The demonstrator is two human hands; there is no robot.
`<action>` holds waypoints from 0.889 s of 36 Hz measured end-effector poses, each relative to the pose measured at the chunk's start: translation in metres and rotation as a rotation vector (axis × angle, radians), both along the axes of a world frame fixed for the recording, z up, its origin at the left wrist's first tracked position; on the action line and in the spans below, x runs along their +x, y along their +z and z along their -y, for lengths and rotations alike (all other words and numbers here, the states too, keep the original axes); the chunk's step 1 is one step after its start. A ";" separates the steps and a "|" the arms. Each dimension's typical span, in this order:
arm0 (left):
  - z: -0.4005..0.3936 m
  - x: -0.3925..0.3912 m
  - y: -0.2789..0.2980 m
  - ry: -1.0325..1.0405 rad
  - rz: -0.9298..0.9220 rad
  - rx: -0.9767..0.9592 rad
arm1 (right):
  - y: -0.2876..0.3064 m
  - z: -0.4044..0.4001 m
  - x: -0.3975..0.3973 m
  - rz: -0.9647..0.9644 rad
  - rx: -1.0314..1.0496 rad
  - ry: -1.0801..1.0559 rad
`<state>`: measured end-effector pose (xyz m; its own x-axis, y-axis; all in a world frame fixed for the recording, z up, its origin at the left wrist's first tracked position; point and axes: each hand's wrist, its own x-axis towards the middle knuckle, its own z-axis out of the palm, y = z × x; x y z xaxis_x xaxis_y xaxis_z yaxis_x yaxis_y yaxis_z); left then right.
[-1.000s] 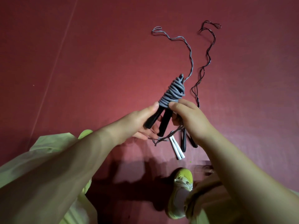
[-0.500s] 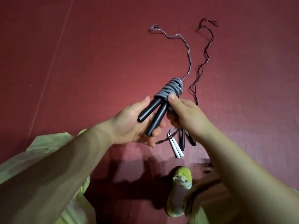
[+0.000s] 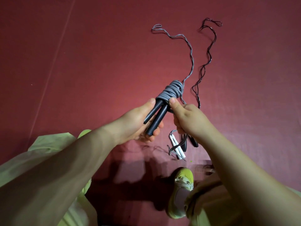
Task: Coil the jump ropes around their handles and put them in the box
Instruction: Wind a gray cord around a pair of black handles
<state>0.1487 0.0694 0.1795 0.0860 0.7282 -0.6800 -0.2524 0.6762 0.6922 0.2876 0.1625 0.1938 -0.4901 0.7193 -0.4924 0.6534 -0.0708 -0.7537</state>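
Nearest the viewer, a yellow-green shoe point(image 3: 183, 191) rests on the red floor point(image 3: 81, 62). Above it, the left hand point(image 3: 138, 123) grips two black handles point(image 3: 156, 118) held side by side, their free ends pointing down toward the wrist and their long axis running up and to the right. The right hand point(image 3: 187, 118) is closed, its thumb pressing the lowest turn of the grey rope coil point(image 3: 171, 92) wound round the upper ends of those handles; what its curled fingers grip beneath cannot be told with certainty. The coil lies just above and between the two thumbs, so the next turn would likely be laid by the right hand, which is the nearer to the rope's loose run. On the floor below the right hand lie two white handles point(image 3: 176, 149) and two dark handles point(image 3: 190, 141), partly hidden. Farther off, two loose rope tails stretch away: one grey tail point(image 3: 190, 51) and one dark tail point(image 3: 210, 51), running near each other but apart. No box is in view
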 end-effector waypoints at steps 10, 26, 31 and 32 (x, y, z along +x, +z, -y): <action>0.003 -0.002 -0.009 -0.122 -0.606 0.077 | 0.001 0.008 0.001 0.028 -0.110 0.039; 0.003 0.000 0.005 -0.073 -0.181 0.088 | 0.006 0.007 -0.005 -0.307 -0.241 -0.175; 0.004 -0.008 0.011 -0.021 0.378 -0.031 | 0.010 0.006 -0.002 -0.465 -0.305 -0.227; 0.004 -0.009 0.012 -0.024 0.470 -0.016 | 0.012 0.007 -0.002 -0.514 -0.348 -0.221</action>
<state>0.1400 0.0651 0.1910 0.4034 0.7122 -0.5745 -0.5203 0.6950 0.4963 0.2854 0.1558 0.2055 -0.5839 0.6707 -0.4574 0.1587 -0.4582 -0.8746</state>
